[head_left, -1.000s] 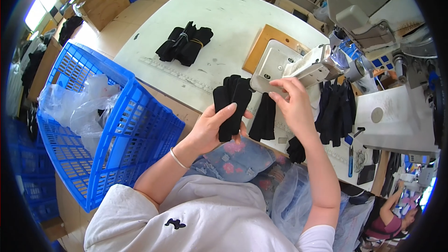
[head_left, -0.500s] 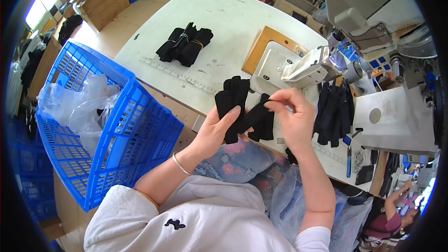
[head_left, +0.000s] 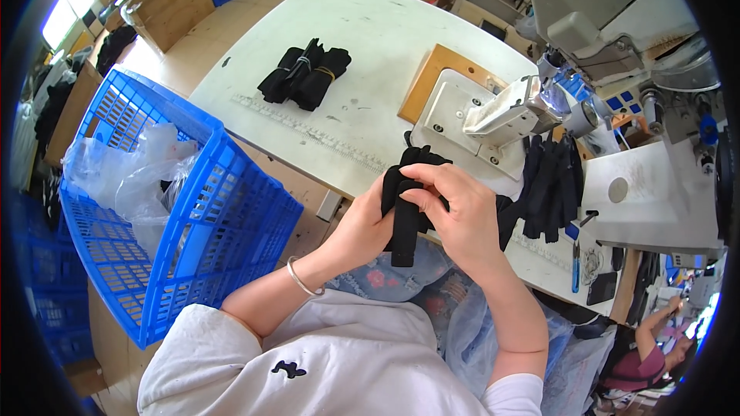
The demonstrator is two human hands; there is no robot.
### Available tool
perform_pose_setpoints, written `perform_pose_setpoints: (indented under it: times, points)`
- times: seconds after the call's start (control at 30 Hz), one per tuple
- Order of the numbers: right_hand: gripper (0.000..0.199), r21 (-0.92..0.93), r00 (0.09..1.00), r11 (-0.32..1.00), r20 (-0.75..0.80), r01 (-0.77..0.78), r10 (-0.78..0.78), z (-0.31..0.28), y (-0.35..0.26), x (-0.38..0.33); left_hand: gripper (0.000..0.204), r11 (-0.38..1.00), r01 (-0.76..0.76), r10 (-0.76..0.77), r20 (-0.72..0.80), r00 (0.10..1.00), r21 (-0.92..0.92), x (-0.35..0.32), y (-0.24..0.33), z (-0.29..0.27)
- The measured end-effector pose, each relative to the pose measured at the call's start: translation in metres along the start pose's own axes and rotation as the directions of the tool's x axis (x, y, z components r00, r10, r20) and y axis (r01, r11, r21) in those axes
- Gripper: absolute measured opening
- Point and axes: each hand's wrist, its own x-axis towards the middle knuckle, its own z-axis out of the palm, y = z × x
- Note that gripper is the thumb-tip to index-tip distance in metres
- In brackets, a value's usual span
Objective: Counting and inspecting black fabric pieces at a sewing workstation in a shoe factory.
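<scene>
Black fabric pieces (head_left: 405, 235) with finger-like strips, resembling knit gloves, are bunched between my hands above the table's near edge. My left hand (head_left: 365, 222) is closed around their left side, its fingers partly hidden behind the cloth. From the right, my right hand (head_left: 461, 212) pinches the top of a strip between thumb and fingers. More black fabric pieces (head_left: 551, 189) lie draped on the table edge just right of that hand. Farther back on the white table (head_left: 370, 38) sit rolled black bundles (head_left: 307, 77) tied with bands.
A sewing machine (head_left: 509, 112) stands right of centre, beside a wooden-edged plate (head_left: 432, 81). A ruler strip (head_left: 308, 132) runs along the table. On the left is a blue basket (head_left: 223, 223) holding clear plastic bags (head_left: 135, 173). Blue-handled snips (head_left: 576, 266) lie at right; a co-worker (head_left: 644, 354) sits beyond.
My right hand has moved left, in close to my left hand. The strip it stretched out to the right now hangs down in front of the bunched fabric.
</scene>
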Motion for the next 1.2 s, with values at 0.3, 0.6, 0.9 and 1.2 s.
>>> perform_pose_setpoints:
  times: [0.3, 0.6, 0.9, 1.2]
  points:
    - [0.023, 0.064, 0.999, 0.997, 0.01, -0.031, 0.031, 0.003, 0.002, -0.001, 0.028, 0.99, -0.008, 0.009, -0.006, 1.0, 0.143, 0.0, 0.006, 0.0]
    - [0.012, 0.165, 0.996, 0.983, 0.018, -0.086, 0.084, -0.008, 0.007, 0.003, 0.034, 0.958, 0.153, -0.14, 0.072, 0.988, -0.241, -0.001, 0.003, -0.007]
    - [0.011, 0.643, 0.901, 0.689, 0.004, -0.335, 0.434, -0.048, 0.05, 0.011, 0.048, 0.754, 0.259, -0.213, 0.148, 0.966, -0.604, 0.002, 0.0, -0.024]
    - [0.016, 0.151, 0.901, 0.889, 0.125, -0.431, 0.416, -0.023, 0.086, 0.009, 0.037, 0.825, 0.178, -0.156, 0.086, 0.984, -0.537, 0.003, -0.008, -0.016]
